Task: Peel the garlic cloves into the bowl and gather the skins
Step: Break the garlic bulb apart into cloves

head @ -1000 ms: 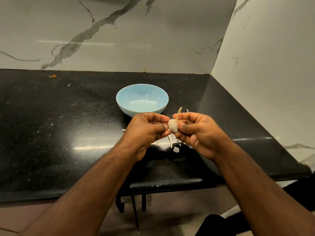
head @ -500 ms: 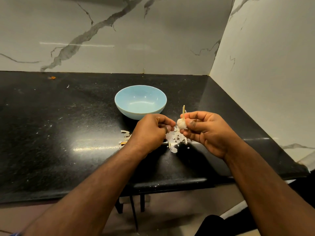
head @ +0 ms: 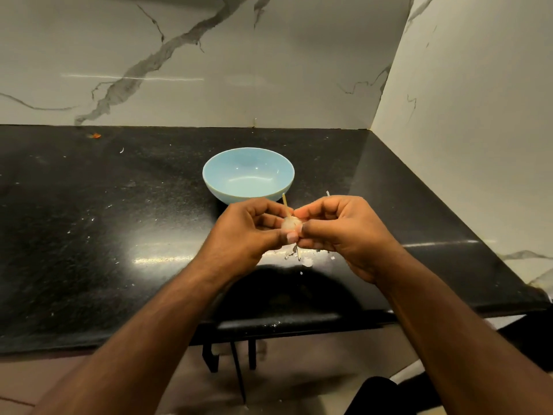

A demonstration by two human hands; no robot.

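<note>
Both forearms reaching forward from the lower corners and converging above the near half of the black countertop (head: 89, 235).

Left hand (head: 248, 235):
- Hovering above the counter, back of the hand facing the camera, fingers curled inward toward the right.
- Thumb and fingertips narrowly pinching the left side of the garlic bulb (head: 291, 224).

Right hand (head: 338, 232):
- Mirroring the left, fingers curled toward the left, thumb lying low along the near side.
- Fingertips closing tightly on the right side of the same bulb; knuckles meeting those of the left hand.

Garlic bulb:
- Sitting between the two sets of fingertips, held clear of the counter, just in front of the bowl.
- Showing a thin dry stem (head: 285, 203) angling up and to the left from the top.
- Mostly covered by the fingers; the extent of peeling not being discernible.

Light blue bowl (head: 269, 154):
- Standing upright on the counter, just behind the hands, interior showing nothing but glare.

Skins (head: 306, 260):
- Lying as small white flakes on the counter directly beneath and slightly nearer than the hands, partly hidden by them.

Marbled white wall panels (head: 299, 70) closing off the far and right sides of the counter.

Showing no legible brand, label or writing on any surface.
</note>
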